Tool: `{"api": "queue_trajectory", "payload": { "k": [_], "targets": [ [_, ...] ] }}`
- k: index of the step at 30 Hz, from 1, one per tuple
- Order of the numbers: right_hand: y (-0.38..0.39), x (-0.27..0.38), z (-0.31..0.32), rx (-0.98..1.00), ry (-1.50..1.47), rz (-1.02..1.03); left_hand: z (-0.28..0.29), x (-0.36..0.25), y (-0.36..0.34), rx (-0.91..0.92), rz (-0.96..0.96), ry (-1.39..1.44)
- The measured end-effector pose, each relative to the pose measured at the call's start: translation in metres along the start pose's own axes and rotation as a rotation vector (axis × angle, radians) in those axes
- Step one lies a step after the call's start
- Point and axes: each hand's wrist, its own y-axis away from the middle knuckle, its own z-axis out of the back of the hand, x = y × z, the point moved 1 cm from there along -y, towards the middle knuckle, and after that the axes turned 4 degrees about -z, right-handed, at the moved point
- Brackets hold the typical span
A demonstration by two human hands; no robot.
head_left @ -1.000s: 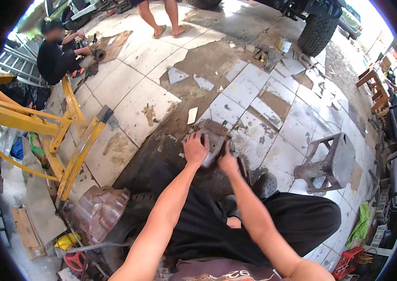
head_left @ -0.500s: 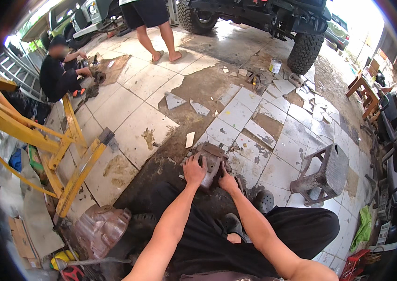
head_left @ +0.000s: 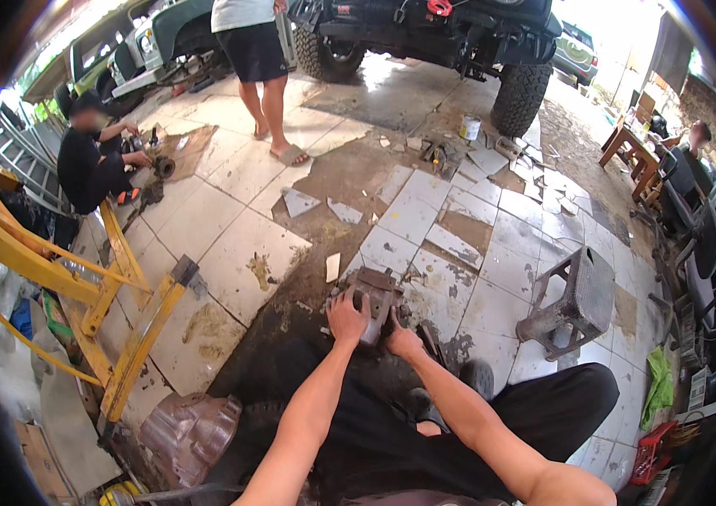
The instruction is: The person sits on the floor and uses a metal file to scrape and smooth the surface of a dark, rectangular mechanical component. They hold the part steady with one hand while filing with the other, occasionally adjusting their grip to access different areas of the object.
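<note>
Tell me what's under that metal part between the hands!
Dark floor shows beside the metal part, which the left hand and right hand touch. I can't see directly underneath, because the part itself covers it.

Loose black trousers (head_left: 556, 401) and dark shoes (head_left: 477, 378) are worn, the hands (head_left: 347, 319) bare.

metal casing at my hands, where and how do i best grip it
Probably by both long sides: the metal casing is blocky and looks longer front to back than across, so bring the left hand from the left, right hand from the right.
</note>
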Motion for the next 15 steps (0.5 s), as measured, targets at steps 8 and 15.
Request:
{"api": "queue_trajectory", "payload": {
  "k": [8,15],
  "targets": [
    [-0.005,-0.007,-0.008,0.072,-0.015,-0.057,0.003,-0.015,-0.005,0.141,0.094,-0.07],
    [0.013,-0.003,-0.013,0.103,-0.023,0.001,0.002,-0.014,-0.004,0.128,0.056,-0.158]
  ]
}}
